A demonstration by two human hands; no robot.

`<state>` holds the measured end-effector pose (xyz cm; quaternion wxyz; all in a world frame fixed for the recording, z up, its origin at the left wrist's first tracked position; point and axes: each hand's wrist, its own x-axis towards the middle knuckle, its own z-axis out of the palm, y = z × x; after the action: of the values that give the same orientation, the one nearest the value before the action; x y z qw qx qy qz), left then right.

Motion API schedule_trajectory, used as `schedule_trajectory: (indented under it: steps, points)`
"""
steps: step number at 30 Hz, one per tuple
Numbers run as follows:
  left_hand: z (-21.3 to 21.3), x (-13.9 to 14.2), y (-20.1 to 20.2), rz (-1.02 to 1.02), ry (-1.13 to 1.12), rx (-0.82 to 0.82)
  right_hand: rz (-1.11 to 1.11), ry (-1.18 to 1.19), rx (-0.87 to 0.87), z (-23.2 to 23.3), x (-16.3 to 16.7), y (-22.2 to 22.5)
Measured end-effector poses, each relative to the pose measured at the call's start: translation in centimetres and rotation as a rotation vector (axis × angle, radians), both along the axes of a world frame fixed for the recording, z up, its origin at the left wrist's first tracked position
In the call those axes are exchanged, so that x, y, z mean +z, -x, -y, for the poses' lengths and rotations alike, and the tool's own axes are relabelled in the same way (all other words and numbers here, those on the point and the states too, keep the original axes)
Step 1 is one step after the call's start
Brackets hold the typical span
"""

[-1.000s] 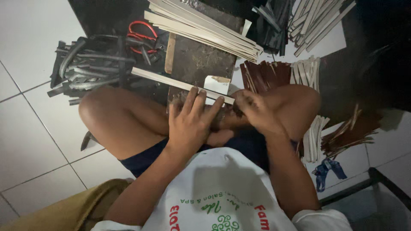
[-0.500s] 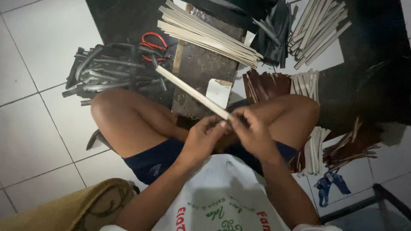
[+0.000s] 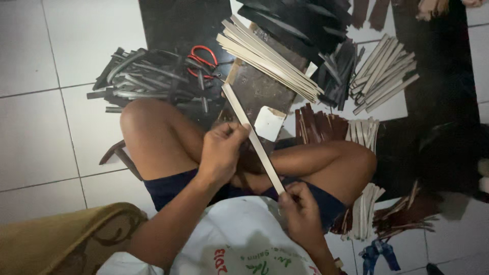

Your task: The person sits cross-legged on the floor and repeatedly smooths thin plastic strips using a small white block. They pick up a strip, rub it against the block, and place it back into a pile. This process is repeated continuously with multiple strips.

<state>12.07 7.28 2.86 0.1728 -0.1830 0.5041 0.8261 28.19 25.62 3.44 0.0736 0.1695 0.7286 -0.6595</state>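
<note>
White tiled floor [image 3: 46, 147] carries heaps of dark and pale strips around the seated person. One long pale flat strip [image 3: 250, 135] runs diagonally, far-left to near-right, over the lap. Left hand [image 3: 222, 151] is closed around its middle; right hand [image 3: 300, 214] pinches its near end.

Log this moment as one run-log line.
left hand: grips pale strip mid-length | right hand: pinches its near end | scissors: on floor

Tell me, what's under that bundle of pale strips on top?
The bundle of pale strips lies across a dark board. Black strips show behind. The board's middle is covered.
</note>
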Motion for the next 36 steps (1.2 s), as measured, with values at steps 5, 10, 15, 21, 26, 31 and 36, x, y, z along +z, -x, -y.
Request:
schedule_trajectory:
  steps: [5,10,15,21,26,31,36]
  points:
    - [0.3,2.1,3.3,-0.038,-0.104,0.121,0.043,0.006,-0.027,-1.1,-0.4,-2.9]
    - [-1.8,5.4,4.8,-0.095,-0.145,0.096,-0.097,0.035,-0.049,-2.1,-1.0,-4.5]
    - [-3.5,8.7,4.6,-0.239,0.281,-0.110,-0.206,-0.108,-0.207,-5.1,-1.0,-3.0]
    - [-4.9,7.9,3.5,-0.379,0.190,-0.347,-0.224,-0.355,-0.567,-13.5,1.3,3.9]
    - [-4.3,5.3,1.5,-0.310,0.599,-0.514,-0.473,0.370,-0.735,-20.8,0.3,13.0]
    - [-2.3,3.4,1.2,0.211,0.700,-0.457,-0.088,0.451,-0.766,-22.9,-1.4,18.5]
    - [0.2,2.4,2.2,-0.009,0.708,-0.381,-0.340,-0.361,-0.523,-18.9,-0.2,23.0]
